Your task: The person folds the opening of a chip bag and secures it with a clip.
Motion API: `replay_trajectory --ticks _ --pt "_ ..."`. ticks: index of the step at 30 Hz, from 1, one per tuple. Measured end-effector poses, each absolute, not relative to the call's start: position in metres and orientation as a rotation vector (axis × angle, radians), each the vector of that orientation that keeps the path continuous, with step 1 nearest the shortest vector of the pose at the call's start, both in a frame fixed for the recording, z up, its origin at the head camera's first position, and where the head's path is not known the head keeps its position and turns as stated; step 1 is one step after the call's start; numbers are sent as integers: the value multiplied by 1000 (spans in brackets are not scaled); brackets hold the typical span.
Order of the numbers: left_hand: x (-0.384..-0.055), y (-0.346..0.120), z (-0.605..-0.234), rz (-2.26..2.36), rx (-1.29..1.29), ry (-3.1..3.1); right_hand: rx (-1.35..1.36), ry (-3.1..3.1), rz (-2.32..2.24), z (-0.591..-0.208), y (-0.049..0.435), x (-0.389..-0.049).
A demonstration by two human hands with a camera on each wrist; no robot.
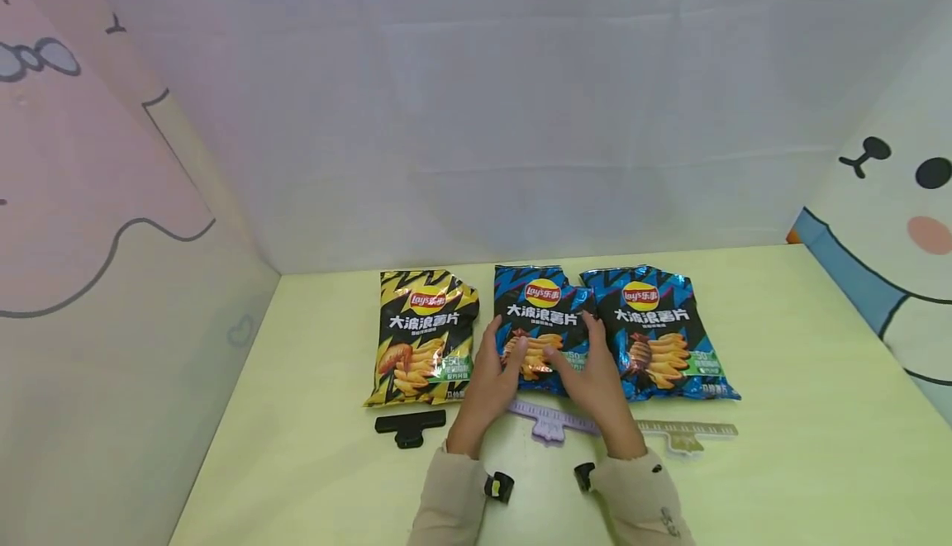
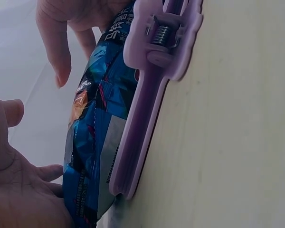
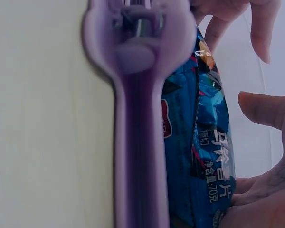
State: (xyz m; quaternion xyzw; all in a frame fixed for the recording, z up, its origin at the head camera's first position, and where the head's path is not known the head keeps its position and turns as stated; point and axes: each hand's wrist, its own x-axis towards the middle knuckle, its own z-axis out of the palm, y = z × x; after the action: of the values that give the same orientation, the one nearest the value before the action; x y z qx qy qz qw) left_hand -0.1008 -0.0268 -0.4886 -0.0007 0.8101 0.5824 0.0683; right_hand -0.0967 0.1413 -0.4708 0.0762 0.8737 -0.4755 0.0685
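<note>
Pale cloth [image 1: 521, 116] hangs at the back of my desk [image 1: 803, 348], and a bear picture [image 1: 892, 199] shows on the right. My left hand [image 1: 486, 393] and right hand [image 1: 598, 385] are at the two sides of the middle bag [image 1: 546, 323]. Both hands are open: the fingers lie along its edges and are not curled round it. My thumbs point in over the front, and in the wrist views they stick up off it. The bag lies on the desk with its front up, in the middle of a row of three. Its top right corner looks cut away.

Just below it, between my arms, lies the purple clip [image 1: 549, 425]. I can't tell if the clip touches the bag.

Farther out, the yellow bag [image 1: 426, 335] lies to the left, with the black clip [image 1: 410, 424] below it. On the other side is the right bag [image 1: 658, 331], close beside the middle one, and the green clip [image 1: 683, 437] lies below that.

I think I am taking hold of the middle bag, or maybe just setting it straight. To lift it, I would need my thumbs down on the front and a soft squeeze from both sides, so nothing inside breaks.
</note>
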Motion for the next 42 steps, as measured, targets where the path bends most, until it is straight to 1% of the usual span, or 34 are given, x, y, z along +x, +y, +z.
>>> replay_trajectory --ticks 8,12,19,33,42 --pt "-99 -24 -491 1735 -31 2453 191 2675 -1435 -476 141 -96" --pt "-100 -23 -489 1751 -22 2446 226 2670 -1431 -476 142 -96" --pt "-98 -22 -486 1746 -17 2445 281 2638 -1434 -471 144 -96" --pt "-98 -20 -480 1765 21 2461 287 2591 -1542 -465 144 -97" --pt "-96 -22 -478 1741 1 2459 293 2537 -1601 -464 144 -97"
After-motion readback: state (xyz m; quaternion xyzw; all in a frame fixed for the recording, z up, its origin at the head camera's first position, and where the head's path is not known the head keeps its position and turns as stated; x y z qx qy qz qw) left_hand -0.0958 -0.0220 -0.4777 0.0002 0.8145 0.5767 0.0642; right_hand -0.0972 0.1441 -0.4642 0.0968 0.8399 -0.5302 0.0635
